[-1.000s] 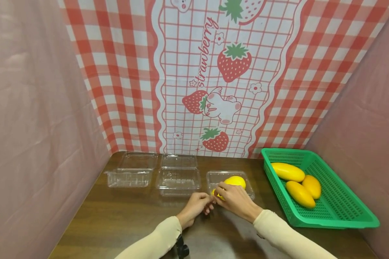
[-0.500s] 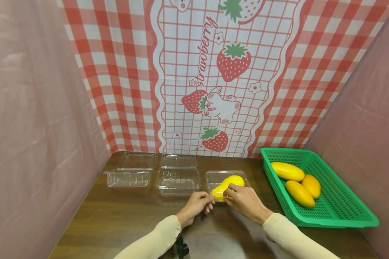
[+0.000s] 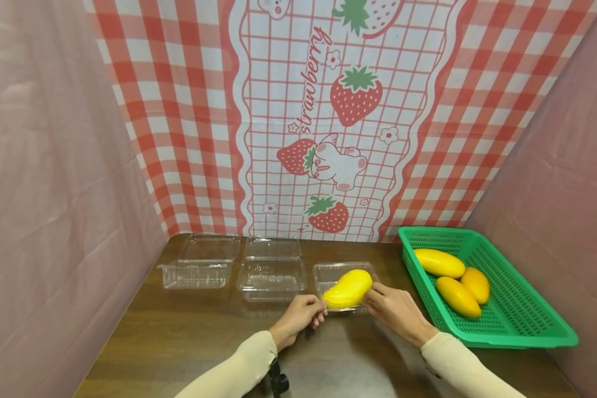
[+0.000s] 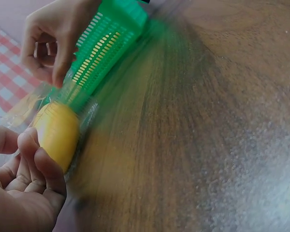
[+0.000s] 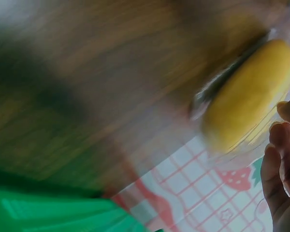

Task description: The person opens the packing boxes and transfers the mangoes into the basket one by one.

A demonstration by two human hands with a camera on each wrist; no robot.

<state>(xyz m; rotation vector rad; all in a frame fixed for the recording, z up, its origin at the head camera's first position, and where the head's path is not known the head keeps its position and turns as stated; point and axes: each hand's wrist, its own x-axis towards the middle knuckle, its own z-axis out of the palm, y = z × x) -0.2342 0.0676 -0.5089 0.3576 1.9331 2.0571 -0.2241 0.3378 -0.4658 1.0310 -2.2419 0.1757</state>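
Note:
A yellow mango (image 3: 349, 288) lies slantwise in a clear plastic container (image 3: 324, 272) at the middle of the table. Clear plastic also shows around the mango (image 5: 251, 96) in the right wrist view, though its edges blur there. At the container's near left corner, my left hand (image 3: 298, 319) pinches the rim between thumb and curled fingers. My right hand (image 3: 397, 313) pinches the container's right side, close to the mango's end. The left wrist view has the right hand (image 4: 58, 41) beyond the mango (image 4: 58, 133), fingers bent. Exact finger contact with the transparent plastic is hard to see.
Two open clear clamshell boxes (image 3: 273, 273) (image 3: 196, 275) stand to the left, lids folded back. A green basket (image 3: 527, 309) holding three mangoes (image 3: 457, 297) occupies the right. Behind the wooden table (image 3: 179, 342) hangs a checked strawberry cloth (image 3: 199, 138); pink cloth walls flank both sides.
My right hand has slid rightward along the container's near edge, from beside the left hand to the right side, uncovering the mango. The left hand stays at the near left corner.

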